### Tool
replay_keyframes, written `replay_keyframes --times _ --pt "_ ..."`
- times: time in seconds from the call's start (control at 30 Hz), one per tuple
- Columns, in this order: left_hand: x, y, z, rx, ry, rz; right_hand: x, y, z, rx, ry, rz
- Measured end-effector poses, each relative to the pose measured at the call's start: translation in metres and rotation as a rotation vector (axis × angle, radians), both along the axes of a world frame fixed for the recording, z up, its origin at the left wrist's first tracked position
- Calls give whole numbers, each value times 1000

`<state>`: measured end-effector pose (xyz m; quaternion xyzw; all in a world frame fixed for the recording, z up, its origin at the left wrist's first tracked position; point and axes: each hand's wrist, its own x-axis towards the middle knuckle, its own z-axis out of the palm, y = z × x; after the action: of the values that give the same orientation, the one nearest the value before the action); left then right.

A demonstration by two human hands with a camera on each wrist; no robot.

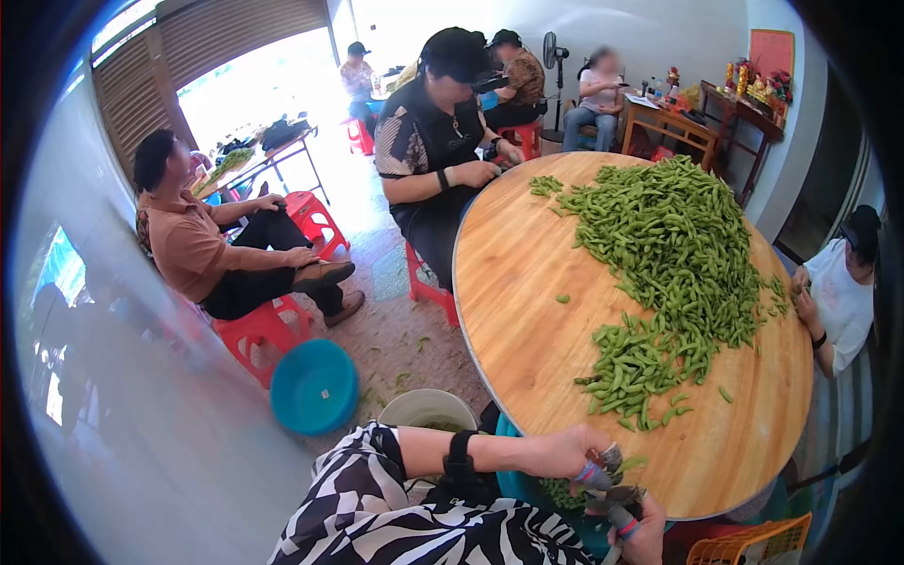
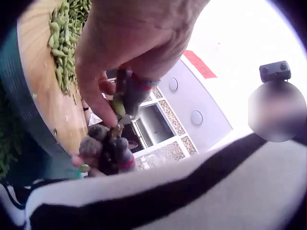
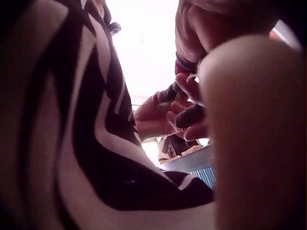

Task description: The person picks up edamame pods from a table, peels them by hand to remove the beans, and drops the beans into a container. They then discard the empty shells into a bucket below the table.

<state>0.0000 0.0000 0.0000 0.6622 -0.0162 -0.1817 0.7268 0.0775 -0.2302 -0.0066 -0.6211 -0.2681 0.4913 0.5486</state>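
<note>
Just beyond the table's near edge, my left hand (image 1: 570,452) pinches a green soybean pod (image 2: 118,106) between thumb and fingers. My right hand (image 1: 642,534) is close below it, its curled fingers meeting the pod's lower end. A small green piece (image 2: 84,168) pokes out at the right hand's fingers in the left wrist view. Grey finger covers (image 2: 136,98) with coloured bands sit on fingertips of both hands. Beneath the hands, a teal tub (image 1: 513,482) holds green beans (image 1: 563,493). In the right wrist view, the fingers of both hands overlap.
A large heap of soybean pods (image 1: 673,254) covers much of the round wooden table (image 1: 513,282). Other people sit around it and farther back. A white bucket (image 1: 428,407) and a blue basin (image 1: 314,387) stand on the floor to the left; an orange crate (image 1: 753,543) is at right.
</note>
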Motion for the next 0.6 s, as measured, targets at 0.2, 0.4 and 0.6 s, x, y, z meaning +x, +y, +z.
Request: replay_keyframes --times 0.2,0.4,0.6 --pt "7 -28 1 -152 -344 271 -14 23 21 47 -116 -293" --pt "15 -33 -9 -116 -361 352 -14 25 18 152 -9 -467" --pt "19 -34 -13 27 -370 373 -18 31 18 178 -23 -578"
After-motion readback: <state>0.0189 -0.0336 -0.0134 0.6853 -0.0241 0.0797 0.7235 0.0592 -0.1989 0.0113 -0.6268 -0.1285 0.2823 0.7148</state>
